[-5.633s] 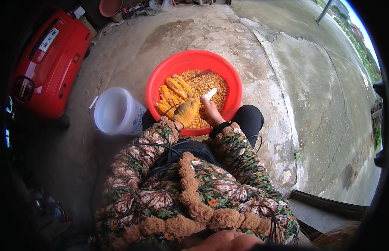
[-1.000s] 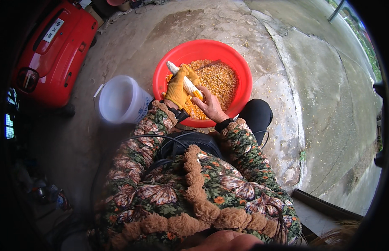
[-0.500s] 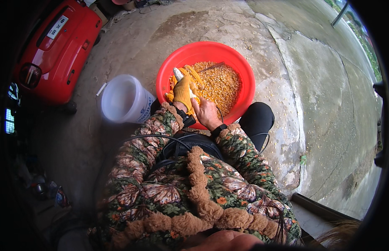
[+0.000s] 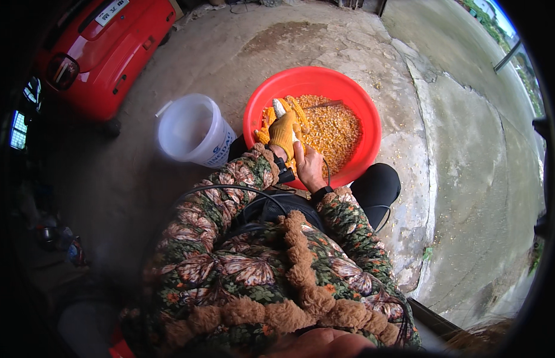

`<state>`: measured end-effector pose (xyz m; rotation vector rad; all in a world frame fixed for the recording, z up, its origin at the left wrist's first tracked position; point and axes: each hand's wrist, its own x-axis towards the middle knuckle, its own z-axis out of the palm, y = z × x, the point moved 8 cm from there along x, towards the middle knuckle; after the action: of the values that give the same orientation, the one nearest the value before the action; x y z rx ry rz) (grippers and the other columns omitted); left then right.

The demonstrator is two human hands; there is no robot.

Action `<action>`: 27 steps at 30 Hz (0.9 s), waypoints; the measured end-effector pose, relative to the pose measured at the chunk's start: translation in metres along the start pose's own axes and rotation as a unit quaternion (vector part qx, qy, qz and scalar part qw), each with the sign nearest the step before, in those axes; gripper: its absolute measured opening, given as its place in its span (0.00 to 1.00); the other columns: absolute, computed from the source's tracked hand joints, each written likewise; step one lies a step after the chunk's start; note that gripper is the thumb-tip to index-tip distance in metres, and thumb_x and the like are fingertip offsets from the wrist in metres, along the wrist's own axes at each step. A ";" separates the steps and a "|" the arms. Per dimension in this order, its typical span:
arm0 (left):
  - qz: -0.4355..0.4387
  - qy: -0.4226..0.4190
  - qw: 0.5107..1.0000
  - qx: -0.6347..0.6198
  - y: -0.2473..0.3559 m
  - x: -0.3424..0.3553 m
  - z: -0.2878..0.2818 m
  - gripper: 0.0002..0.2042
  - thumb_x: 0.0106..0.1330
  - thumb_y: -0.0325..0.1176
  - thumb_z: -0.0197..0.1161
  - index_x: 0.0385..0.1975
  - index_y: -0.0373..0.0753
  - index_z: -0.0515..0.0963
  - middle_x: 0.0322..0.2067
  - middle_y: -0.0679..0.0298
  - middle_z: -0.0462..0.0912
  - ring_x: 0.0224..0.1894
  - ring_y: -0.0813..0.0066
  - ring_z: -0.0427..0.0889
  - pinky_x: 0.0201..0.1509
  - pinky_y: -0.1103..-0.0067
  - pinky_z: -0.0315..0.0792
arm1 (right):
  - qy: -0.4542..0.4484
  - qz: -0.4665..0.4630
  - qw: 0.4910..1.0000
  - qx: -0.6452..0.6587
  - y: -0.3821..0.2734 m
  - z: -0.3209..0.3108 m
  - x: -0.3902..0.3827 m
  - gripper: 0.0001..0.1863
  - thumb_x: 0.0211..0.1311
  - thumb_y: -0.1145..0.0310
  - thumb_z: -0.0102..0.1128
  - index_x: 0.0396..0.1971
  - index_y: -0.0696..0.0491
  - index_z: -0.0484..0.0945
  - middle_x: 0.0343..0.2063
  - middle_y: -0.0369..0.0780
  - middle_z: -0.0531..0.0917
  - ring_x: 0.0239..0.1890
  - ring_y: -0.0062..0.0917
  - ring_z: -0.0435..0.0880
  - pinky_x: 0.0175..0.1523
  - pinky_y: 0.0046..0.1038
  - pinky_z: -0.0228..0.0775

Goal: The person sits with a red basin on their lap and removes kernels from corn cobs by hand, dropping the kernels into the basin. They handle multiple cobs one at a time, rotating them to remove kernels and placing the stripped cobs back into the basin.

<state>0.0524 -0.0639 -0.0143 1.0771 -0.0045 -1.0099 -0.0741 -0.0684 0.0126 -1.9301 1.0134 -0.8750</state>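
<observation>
A wide red basin (image 4: pixel 253 98) stands in front of my knees, partly filled with loose yellow corn kernels (image 4: pixel 337 128). My left hand (image 4: pixel 281 132), in a yellow work glove, is wrapped round a partly stripped corn cob (image 4: pixel 279 108), whose pale bare end sticks out beyond the fist. My bare right hand (image 4: pixel 310 167) is closed at the near end of that cob, with a finger laid along it; its other fingers are partly hidden. More yellow corn cobs (image 4: pixel 300 113) lie beside the glove at the basin's left. A thin dark strip (image 4: pixel 328 104) rests on the kernels.
A whitish translucent bucket (image 4: pixel 191 131) stands left of the basin. The rear of a red vehicle (image 4: pixel 104 59) is at the upper left. Kernels lie scattered on the concrete floor (image 4: pixel 403 149) to the right. A black cable (image 4: pixel 229 187) loops past my left sleeve.
The whole view has shifted, so basin, bucket and vehicle sit further right in the picture. Both hands stay at the same cob, with little visible change in their grip.
</observation>
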 end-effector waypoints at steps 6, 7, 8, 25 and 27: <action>0.015 -0.023 1.000 -0.002 -0.003 0.011 -0.002 0.13 0.59 0.44 0.58 0.20 0.44 0.67 0.15 0.67 0.66 0.16 0.73 0.67 0.21 0.76 0.63 | 0.006 0.081 0.988 0.132 0.025 0.008 0.002 0.31 0.68 0.50 0.44 0.15 0.61 0.73 0.10 0.42 0.73 0.13 0.27 0.73 0.21 0.34 0.62; 0.012 -0.011 1.000 0.005 -0.003 0.011 -0.005 0.14 0.59 0.44 0.58 0.19 0.44 0.67 0.15 0.67 0.66 0.16 0.73 0.66 0.22 0.77 0.63 | -0.009 0.113 0.978 0.173 0.033 0.012 0.003 0.30 0.68 0.50 0.44 0.14 0.60 0.73 0.09 0.41 0.73 0.12 0.26 0.72 0.20 0.33 0.61; 0.033 -0.037 0.999 -0.001 0.000 0.010 -0.001 0.14 0.59 0.44 0.58 0.19 0.44 0.67 0.15 0.67 0.65 0.16 0.73 0.66 0.22 0.76 0.63 | -0.034 0.166 0.964 0.207 0.042 0.018 0.002 0.30 0.68 0.50 0.44 0.14 0.59 0.72 0.09 0.40 0.72 0.12 0.25 0.71 0.18 0.31 0.59; 0.060 0.019 0.989 -0.131 0.024 0.015 -0.004 0.14 0.64 0.46 0.59 0.21 0.49 0.66 0.15 0.73 0.66 0.14 0.76 0.67 0.19 0.77 0.66 | -0.056 -0.110 0.992 -0.025 -0.013 -0.010 0.009 0.26 0.63 0.59 0.57 0.57 0.54 0.65 0.30 0.50 0.81 0.24 0.35 0.82 0.28 0.35 0.73; 0.056 0.020 0.990 -0.126 0.022 0.019 -0.006 0.15 0.64 0.46 0.59 0.20 0.49 0.65 0.13 0.73 0.65 0.13 0.76 0.66 0.18 0.78 0.65 | 0.010 -0.157 0.982 -0.105 -0.023 -0.018 0.007 0.20 0.63 0.60 0.58 0.50 0.56 0.70 0.23 0.51 0.80 0.22 0.41 0.81 0.27 0.38 0.71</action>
<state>0.0812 -0.0708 -0.0097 0.8566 0.0928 -0.8626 -0.0785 -0.0711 0.0422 -2.3077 0.8511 -0.9948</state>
